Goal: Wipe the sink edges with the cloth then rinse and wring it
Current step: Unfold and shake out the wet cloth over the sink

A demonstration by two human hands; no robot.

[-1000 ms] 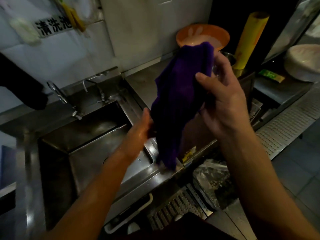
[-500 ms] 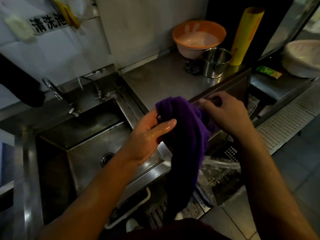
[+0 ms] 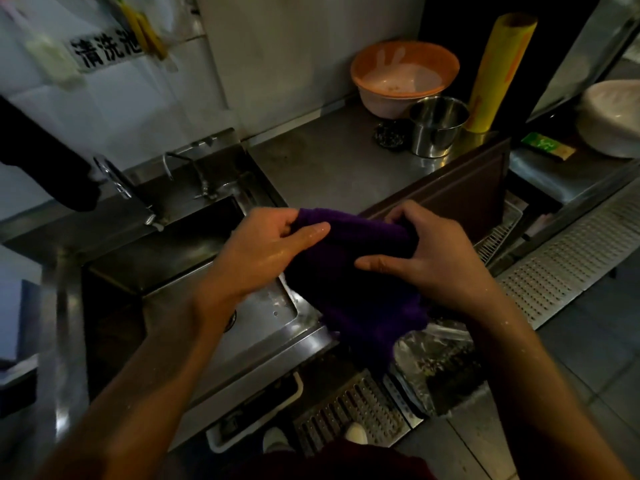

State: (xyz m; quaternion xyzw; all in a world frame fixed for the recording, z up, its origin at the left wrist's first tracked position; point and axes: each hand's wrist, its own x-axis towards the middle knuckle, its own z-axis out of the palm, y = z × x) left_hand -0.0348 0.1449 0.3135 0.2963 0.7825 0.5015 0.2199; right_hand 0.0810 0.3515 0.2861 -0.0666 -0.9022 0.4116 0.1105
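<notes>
A dark purple cloth (image 3: 360, 271) hangs in the air over the front right corner of the steel sink (image 3: 304, 327). My left hand (image 3: 266, 251), wet and shiny, grips the cloth's upper left part. My right hand (image 3: 429, 258) grips its upper right part, thumb pressed on the front. The cloth's lower part droops past the sink's front edge. The basin (image 3: 180, 265) lies to the left, its drain mostly hidden behind my left forearm. No water runs from the faucet (image 3: 124, 188).
A second thin tap (image 3: 194, 171) stands at the sink's back. On the steel counter (image 3: 339, 168) are an orange bowl (image 3: 403, 76), a steel cup (image 3: 437, 124) and a yellow roll (image 3: 498, 71). A perforated floor grate (image 3: 571, 258) runs at right; a plastic bag (image 3: 436, 362) lies below.
The cloth came down from chest height, where it hung long from my raised right hand, to just over the sink corner. Both hands have gathered it into a shorter bunch.
</notes>
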